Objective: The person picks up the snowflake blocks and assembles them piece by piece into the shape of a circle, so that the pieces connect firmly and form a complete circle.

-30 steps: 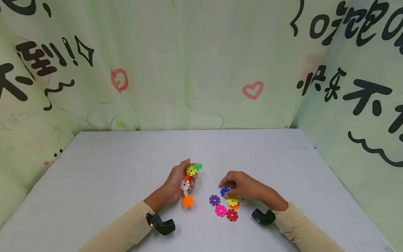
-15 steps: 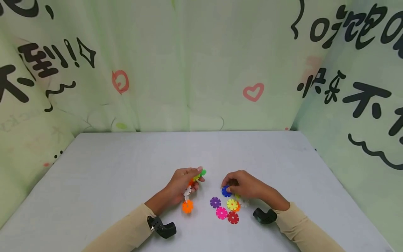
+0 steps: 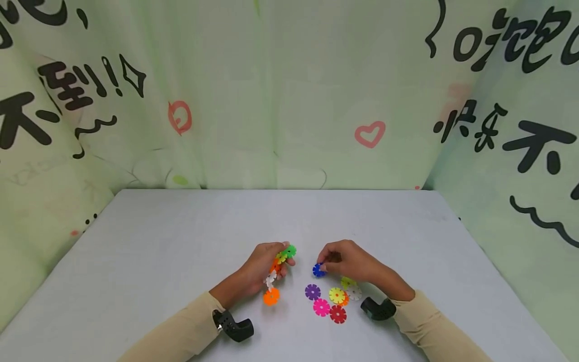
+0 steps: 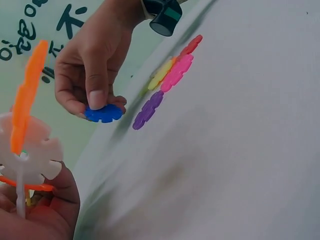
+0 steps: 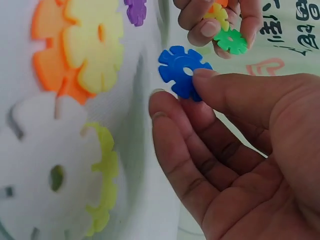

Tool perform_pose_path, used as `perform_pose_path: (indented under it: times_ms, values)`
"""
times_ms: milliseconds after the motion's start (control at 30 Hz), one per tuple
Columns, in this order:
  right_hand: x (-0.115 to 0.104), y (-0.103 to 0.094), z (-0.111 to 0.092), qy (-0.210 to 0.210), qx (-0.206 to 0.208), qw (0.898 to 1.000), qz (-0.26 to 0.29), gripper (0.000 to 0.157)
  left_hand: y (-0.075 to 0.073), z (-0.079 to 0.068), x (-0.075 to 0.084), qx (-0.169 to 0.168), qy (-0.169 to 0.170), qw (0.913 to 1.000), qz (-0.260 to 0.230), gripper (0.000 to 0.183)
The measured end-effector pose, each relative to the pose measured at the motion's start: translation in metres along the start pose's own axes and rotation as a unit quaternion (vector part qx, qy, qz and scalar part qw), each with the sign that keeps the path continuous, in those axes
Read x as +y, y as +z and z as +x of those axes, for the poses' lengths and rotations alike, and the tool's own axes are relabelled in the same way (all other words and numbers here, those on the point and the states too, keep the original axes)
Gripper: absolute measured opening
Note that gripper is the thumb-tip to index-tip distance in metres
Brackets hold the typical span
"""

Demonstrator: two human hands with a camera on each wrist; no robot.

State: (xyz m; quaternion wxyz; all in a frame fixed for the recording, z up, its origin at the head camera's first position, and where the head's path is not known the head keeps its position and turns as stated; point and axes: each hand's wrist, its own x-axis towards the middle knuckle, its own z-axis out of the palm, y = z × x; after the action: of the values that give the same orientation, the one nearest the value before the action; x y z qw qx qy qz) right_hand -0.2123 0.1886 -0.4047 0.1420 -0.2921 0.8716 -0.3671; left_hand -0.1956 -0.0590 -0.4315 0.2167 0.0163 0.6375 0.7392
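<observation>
My left hand (image 3: 263, 264) holds a chain of interlocked notched plastic discs. At its top is a green disc (image 3: 289, 251); yellow, orange and white ones follow, and an orange disc (image 3: 271, 296) hangs at the bottom end. Fingers hide part of the chain. My right hand (image 3: 347, 260) pinches a blue notched disc (image 5: 182, 70) between thumb and fingertips, raised off the table and apart from the chain. Below it lie loose discs: purple (image 3: 312, 291), pink (image 3: 321, 307), red (image 3: 338, 314), yellow (image 3: 336, 295) overlapping an orange one, and white (image 3: 354, 292) beside another yellow.
The white table (image 3: 181, 241) ends at a pale green curtain (image 3: 271, 100) with dark lettering and red hearts. Each wrist wears a black camera, the left one (image 3: 233, 326) and the right one (image 3: 378, 309), just above the tabletop.
My right hand has picked the blue disc up from among the loose discs and moved it slightly left. My left hand has turned and lowered a little, with the chain still in it.
</observation>
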Motion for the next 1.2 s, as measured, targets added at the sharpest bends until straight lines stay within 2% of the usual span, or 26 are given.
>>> perform_pose_path:
  times_ms: [200, 400, 533, 667, 900, 1067, 1200]
  values:
    - [-0.002, 0.004, 0.003, -0.002, 0.042, 0.999, 0.018, 0.011, 0.003, 0.001, -0.001, 0.014, 0.001, 0.9998, 0.013, 0.038]
    - [-0.007, 0.009, 0.005, -0.008, 0.065, 0.997, 0.026, 0.017, 0.007, -0.001, -0.001, 0.002, -0.013, 0.9998, 0.015, 0.037]
    - [-0.009, 0.009, 0.008, -0.01, 0.083, 0.996, 0.035, 0.017, 0.007, -0.002, -0.001, -0.004, -0.01, 0.9994, 0.033, 0.036]
    - [-0.012, 0.008, 0.011, -0.015, 0.082, 0.995, 0.063, 0.016, 0.007, -0.002, -0.002, -0.007, -0.002, 0.9988, 0.048, 0.036]
    - [-0.016, 0.008, 0.014, 0.006, 0.075, 0.993, 0.088, 0.015, 0.01, -0.001, -0.001, -0.028, 0.021, 0.9972, 0.066, 0.037]
    - [-0.018, 0.007, 0.017, 0.007, 0.083, 0.992, 0.098, 0.013, 0.009, -0.003, -0.001, -0.025, 0.02, 0.9966, 0.076, 0.035]
    - [-0.019, 0.007, 0.018, 0.01, 0.091, 0.99, 0.107, 0.012, 0.008, -0.004, -0.002, -0.024, 0.032, 0.9957, 0.083, 0.034]
